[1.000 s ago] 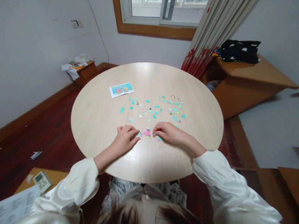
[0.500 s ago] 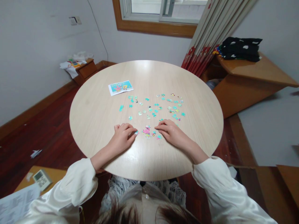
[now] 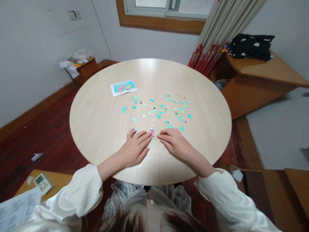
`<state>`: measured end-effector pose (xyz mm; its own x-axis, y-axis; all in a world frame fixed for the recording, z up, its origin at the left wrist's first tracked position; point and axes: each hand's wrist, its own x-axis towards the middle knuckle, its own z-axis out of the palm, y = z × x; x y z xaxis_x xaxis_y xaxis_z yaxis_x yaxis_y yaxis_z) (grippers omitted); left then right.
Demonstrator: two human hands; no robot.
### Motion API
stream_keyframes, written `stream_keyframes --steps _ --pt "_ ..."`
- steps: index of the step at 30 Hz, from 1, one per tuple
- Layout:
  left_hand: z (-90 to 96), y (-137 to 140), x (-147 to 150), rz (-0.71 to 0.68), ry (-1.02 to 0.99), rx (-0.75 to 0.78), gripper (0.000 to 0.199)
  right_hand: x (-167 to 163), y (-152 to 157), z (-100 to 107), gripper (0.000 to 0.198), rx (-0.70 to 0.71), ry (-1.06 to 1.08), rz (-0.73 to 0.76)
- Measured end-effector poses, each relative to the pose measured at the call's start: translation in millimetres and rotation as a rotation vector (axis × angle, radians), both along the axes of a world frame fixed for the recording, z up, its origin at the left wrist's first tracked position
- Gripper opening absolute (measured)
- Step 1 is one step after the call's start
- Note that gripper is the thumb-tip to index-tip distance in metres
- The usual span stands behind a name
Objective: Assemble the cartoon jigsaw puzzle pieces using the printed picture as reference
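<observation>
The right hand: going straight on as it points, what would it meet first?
The right hand would probably first meet the small puzzle piece just ahead, then pink pieces; depth is unclear.

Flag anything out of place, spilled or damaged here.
A white scrap, perhaps crumpled paper, lies on the floor left of the table like litter, and white papers droop over the edge of the small cabinet. The scattered puzzle pieces are too small to check for damage; no spill shows.
</observation>
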<state>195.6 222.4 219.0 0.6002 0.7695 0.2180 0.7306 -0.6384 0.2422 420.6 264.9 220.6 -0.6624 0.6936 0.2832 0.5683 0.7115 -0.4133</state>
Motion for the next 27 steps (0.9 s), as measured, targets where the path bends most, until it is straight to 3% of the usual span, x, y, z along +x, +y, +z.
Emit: stream_keyframes --steps 27 --pt "-6.3 0.0 0.6 0.007 -0.036 -0.011 0.042 -6.3 -12.4 -8.7 0.03 0.019 -0.013 -0.087"
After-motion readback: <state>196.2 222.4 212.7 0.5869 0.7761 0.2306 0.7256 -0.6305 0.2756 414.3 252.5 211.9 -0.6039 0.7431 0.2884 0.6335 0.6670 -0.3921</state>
